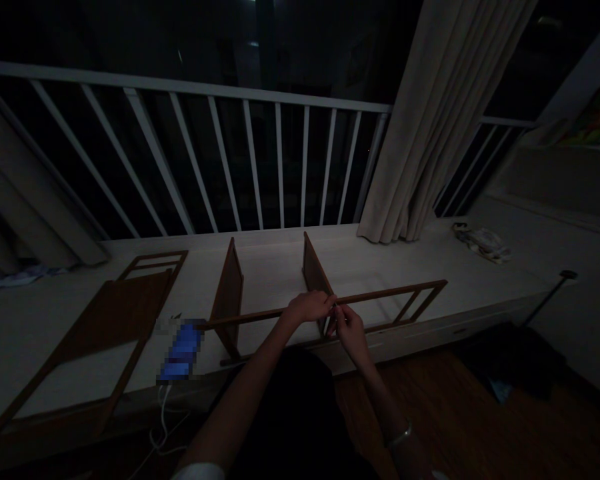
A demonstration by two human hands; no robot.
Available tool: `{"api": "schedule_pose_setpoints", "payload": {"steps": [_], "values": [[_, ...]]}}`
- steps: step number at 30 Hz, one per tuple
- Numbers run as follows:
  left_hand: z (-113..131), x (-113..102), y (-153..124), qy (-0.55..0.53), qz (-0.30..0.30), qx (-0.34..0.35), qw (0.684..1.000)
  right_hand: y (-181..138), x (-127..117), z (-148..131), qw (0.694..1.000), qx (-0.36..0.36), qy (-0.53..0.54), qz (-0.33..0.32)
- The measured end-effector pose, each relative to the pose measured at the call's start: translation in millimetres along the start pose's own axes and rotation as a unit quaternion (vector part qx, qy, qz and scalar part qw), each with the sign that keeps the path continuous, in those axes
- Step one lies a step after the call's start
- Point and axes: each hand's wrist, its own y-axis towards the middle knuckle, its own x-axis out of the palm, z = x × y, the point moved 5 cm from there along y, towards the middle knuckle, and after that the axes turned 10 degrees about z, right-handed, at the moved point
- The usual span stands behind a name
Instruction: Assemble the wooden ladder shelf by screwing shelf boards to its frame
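Observation:
A wooden frame with long rails (380, 295) lies on its side on the white window ledge. Two upright brown boards, one on the left (229, 287) and one on the right (316, 267), stand up from it. My left hand (311, 307) is closed over the upper rail where the right board meets it. Just beside it, my right hand (351, 328) pinches at the same joint, its fingertips close to the left hand's. Whatever small thing sits between those fingers is too dark to make out.
Another wooden frame with a panel (135, 303) lies to the left. A blurred blue-lit device (183, 350) with a white cable (164, 413) rests near the ledge's front edge. White railings (280, 160) and a curtain (430, 120) stand behind. Dark cloth (510, 360) lies on the floor.

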Motion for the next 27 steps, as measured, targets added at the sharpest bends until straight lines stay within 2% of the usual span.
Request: {"api": "schedule_pose_setpoints", "payload": {"steps": [4,9,12,16,20,23,27], "values": [[0,4,2,-0.02,-0.013,0.015,1.0,2,0,-7,0.997,0.018,0.071,-0.02],[-3,6,3,-0.001,0.01,-0.016,1.0,-16,-1,-4,0.993,0.019,0.111,-0.033],[-2,6,1,0.016,0.017,-0.023,0.999,-33,-3,25,0.992,0.041,0.113,-0.034],[0,5,-1,0.021,0.013,-0.018,1.0,-57,-7,93,0.992,0.115,0.053,-0.022],[1,2,-2,0.017,0.01,-0.01,1.0,-76,-8,149,0.99,0.142,-0.004,-0.011],[4,1,-2,0.018,0.005,0.008,1.0,-81,-2,169,0.991,0.135,-0.018,-0.007],[5,-1,-2,0.03,-0.002,0.007,1.0,-76,14,180,0.989,0.139,-0.039,-0.016]]}}
